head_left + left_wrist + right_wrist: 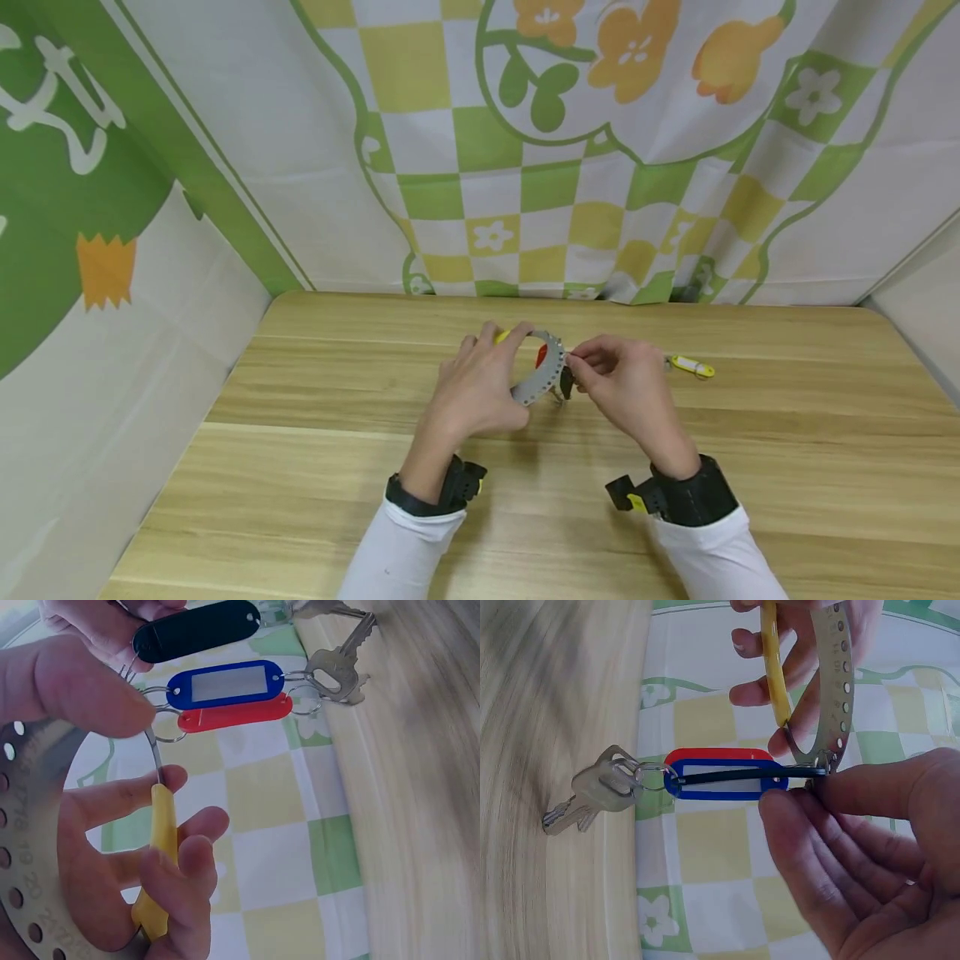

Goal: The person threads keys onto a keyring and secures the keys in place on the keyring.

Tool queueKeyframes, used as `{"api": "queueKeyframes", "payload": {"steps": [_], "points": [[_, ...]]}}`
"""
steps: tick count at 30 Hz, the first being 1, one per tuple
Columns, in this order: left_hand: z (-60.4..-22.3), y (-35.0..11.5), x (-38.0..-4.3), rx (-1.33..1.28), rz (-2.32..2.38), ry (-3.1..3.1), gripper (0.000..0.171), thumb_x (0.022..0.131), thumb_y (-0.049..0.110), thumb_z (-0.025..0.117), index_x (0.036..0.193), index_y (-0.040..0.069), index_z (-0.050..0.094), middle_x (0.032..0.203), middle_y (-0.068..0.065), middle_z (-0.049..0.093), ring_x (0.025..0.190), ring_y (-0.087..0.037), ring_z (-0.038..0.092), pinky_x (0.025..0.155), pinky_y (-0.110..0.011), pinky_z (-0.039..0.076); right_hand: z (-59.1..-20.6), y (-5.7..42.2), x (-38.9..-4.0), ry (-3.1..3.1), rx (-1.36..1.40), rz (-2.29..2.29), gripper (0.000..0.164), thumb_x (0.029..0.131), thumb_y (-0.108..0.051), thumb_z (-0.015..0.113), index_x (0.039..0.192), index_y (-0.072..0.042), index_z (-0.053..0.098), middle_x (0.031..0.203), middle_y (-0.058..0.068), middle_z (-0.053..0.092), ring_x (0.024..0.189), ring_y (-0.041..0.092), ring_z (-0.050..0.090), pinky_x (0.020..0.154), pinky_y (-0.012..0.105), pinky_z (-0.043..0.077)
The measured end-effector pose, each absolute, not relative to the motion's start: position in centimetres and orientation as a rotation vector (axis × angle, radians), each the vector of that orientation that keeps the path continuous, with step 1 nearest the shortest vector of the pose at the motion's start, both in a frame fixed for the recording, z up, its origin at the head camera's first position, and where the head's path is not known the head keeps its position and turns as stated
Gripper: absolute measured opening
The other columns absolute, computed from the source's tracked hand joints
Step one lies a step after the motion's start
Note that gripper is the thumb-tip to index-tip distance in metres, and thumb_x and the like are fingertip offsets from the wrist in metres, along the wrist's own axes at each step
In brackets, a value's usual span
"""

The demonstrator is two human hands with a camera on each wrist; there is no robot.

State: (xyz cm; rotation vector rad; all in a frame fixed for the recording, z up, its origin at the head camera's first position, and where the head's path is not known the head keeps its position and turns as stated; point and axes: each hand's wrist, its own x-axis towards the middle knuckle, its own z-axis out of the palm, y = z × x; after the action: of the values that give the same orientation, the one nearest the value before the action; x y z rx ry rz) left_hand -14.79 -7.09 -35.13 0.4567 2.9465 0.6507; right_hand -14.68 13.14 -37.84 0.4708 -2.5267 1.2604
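Observation:
My left hand (480, 387) holds a large metal key holder (550, 371), a curved plate with numbered holes along it. Its yellow grip (163, 832) lies within the left fingers. From the plate hang a blue key tag (229, 684) and a red key tag (240, 714), each on a small ring, with silver keys (607, 784) dangling at their far ends. The right hand (626, 379) pinches the ringed end of a black key tag (196, 630) right at the plate's holes. In the right wrist view this tag appears edge-on, overlapping the blue one.
A yellow key tag (692, 367) with a ring lies on the wooden table (300, 467), right of the right hand. Behind the table's far edge hangs a checked, flowered curtain (487, 142). A printed cloth (150, 350) covers the left side.

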Motion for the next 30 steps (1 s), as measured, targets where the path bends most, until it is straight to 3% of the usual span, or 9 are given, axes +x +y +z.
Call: {"api": "queueKeyframes", "payload": {"steps": [11, 20, 30], "points": [[-35.05, -7.28, -14.57, 0.471, 0.632, 2.897, 0.099, 0.064, 0.018, 0.079, 0.155, 0.027, 0.041, 0.139, -0.012, 0.050, 0.101, -0.027, 0.052, 0.071, -0.044, 0.044, -38.09, 13.17, -14.89, -2.422, 0.715, 0.950, 0.011, 0.083, 0.008, 0.076, 0.090, -0.001, 0.077, 0.080, 0.009, 0.073, 0.067, 0.013, 0.069, 0.059, 0.029, 0.056], [-35.12, -7.40, -14.59, 0.492, 0.637, 2.913, 0.098, 0.062, 0.019, 0.081, 0.153, 0.021, 0.043, 0.133, -0.014, 0.053, 0.096, -0.027, 0.054, 0.069, -0.044, 0.045, -37.96, 13.03, -14.90, -2.541, 0.617, 1.033, 0.006, 0.088, 0.001, 0.074, 0.092, -0.002, 0.077, 0.079, 0.006, 0.073, 0.065, 0.012, 0.067, 0.059, 0.030, 0.055], [-35.08, -7.65, -14.42, 0.518, 0.609, 2.877, 0.104, 0.063, 0.027, 0.087, 0.155, 0.021, 0.039, 0.121, -0.012, 0.053, 0.088, -0.024, 0.053, 0.066, -0.040, 0.044, -38.00, 12.88, -14.81, -2.485, 0.657, 1.020, 0.010, 0.086, 0.005, 0.074, 0.093, -0.002, 0.077, 0.080, 0.005, 0.073, 0.066, 0.012, 0.068, 0.060, 0.031, 0.055]]}}
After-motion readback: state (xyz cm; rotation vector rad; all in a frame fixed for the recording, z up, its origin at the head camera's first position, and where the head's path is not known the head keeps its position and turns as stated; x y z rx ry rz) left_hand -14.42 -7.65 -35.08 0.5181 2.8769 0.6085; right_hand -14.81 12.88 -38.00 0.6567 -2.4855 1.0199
